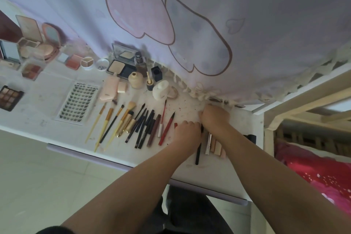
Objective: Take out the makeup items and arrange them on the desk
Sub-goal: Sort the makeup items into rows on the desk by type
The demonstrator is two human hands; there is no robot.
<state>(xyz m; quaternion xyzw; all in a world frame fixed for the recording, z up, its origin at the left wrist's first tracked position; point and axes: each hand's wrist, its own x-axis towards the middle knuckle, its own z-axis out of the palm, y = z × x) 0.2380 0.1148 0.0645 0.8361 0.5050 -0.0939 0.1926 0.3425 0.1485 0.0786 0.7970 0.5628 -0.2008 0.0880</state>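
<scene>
The left hand curls its grip around the top of a black pencil lying on the white surface. The right hand is fisted just beyond; whether it holds anything I cannot tell. Lipstick tubes lie beside the pencil, brushes and pencils fanned leftward, compacts behind.
</scene>
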